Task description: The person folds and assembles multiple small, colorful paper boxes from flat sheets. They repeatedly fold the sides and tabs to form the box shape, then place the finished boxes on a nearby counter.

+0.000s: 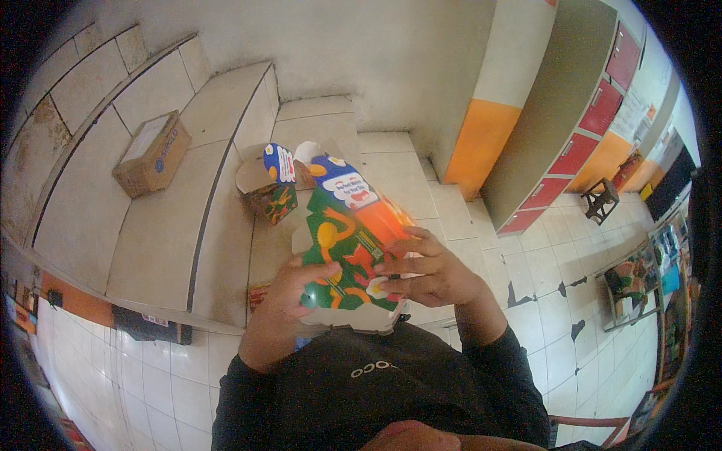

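Printed carton (350, 244) held before torso (391, 376), near tiled steps (154, 255). Left edge pinched by left hand (284, 293), thumb on face; right side clasped by right hand (436, 274), fingers spread, presumably for steadying.

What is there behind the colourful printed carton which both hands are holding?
Past the printed carton, pale tiles and a smaller printed box show; whatever lies directly behind it is covered.

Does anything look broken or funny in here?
Yes. On the right, the white square floor tiles have dark, jagged patches along their joints; they look chipped, though I can't be sure. At upper left, brown stains mark the pale step tiles, unlike cleaner ones nearby.
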`<move>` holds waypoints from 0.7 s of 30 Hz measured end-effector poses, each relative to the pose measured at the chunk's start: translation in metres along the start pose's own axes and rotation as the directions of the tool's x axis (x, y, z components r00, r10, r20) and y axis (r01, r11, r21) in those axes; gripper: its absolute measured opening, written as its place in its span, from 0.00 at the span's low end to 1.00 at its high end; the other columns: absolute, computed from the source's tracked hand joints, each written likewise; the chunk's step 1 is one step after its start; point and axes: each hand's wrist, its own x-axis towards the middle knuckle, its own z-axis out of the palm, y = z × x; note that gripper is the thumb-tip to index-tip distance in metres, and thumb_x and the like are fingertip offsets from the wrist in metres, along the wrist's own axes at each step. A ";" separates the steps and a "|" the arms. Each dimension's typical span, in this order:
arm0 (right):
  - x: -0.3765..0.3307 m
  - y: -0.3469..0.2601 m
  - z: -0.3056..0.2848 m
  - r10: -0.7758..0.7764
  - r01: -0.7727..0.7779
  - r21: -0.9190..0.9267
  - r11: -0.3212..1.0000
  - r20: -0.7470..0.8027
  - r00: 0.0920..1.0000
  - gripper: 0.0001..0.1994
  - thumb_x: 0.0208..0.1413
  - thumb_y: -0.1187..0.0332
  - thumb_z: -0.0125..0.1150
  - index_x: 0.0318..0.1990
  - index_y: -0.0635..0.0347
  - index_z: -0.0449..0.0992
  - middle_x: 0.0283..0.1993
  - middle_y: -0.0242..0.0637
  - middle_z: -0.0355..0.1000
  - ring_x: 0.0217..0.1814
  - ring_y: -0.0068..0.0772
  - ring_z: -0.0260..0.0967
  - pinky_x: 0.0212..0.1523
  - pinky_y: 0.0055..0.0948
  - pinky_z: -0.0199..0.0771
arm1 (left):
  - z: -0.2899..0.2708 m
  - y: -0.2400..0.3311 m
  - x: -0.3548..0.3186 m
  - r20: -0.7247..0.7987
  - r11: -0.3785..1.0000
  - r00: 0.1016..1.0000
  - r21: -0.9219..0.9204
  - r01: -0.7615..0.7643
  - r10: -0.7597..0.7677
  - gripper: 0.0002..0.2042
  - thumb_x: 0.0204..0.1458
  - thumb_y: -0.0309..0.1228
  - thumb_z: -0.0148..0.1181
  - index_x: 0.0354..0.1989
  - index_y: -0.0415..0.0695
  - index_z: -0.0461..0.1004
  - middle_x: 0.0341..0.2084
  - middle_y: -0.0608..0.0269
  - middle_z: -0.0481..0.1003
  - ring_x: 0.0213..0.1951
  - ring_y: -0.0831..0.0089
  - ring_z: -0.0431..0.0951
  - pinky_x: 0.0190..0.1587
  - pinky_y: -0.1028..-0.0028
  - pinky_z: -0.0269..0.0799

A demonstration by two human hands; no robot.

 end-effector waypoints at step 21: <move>0.006 -0.004 0.044 0.379 -0.233 0.412 0.881 -0.319 0.869 0.08 0.43 0.77 0.63 0.22 0.60 0.67 0.48 0.44 0.61 0.55 0.41 0.58 0.57 0.40 0.57 | 0.010 -0.032 0.000 0.015 0.977 0.982 0.096 -0.189 0.189 0.18 0.49 0.32 0.55 0.48 0.37 0.65 0.41 0.55 0.71 0.41 0.66 0.74 0.44 0.67 0.71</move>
